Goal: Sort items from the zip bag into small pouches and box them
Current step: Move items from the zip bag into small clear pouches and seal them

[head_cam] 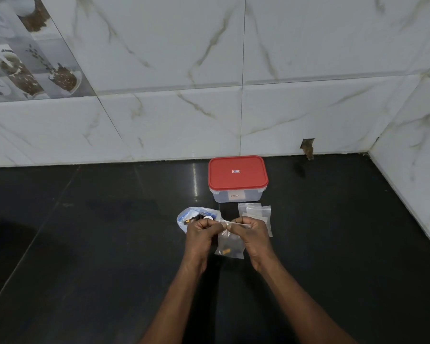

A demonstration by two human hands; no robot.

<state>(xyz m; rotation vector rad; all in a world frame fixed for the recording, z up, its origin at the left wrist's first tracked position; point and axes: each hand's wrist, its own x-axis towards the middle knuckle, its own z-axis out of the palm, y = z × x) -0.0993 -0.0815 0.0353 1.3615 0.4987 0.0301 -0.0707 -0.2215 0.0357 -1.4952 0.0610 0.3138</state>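
Both hands grasped one small pouch point(230, 247), held above the counter point(85, 244) just in front of the box point(237, 194). The left hand point(200, 234) pinched one end of the pouch's top edge and the right hand point(250, 233) pinched the other, with the strip stretched between them. I judged this to be sealing, though opening would look much the same.

Inside the pouch lay a few small pieces, one yellow and the rest dark. The zip bag point(184, 217) sat slumped in front of the box and to its left, with several items left in it. A stack of flat spare pouches point(257, 212), seemingly unfilled, lay directly in front of the box. The red lid point(237, 175) was on, and no filled pouch could be made out through the box's clear wall. The sorting looked barely begun, and the boxing not yet started.
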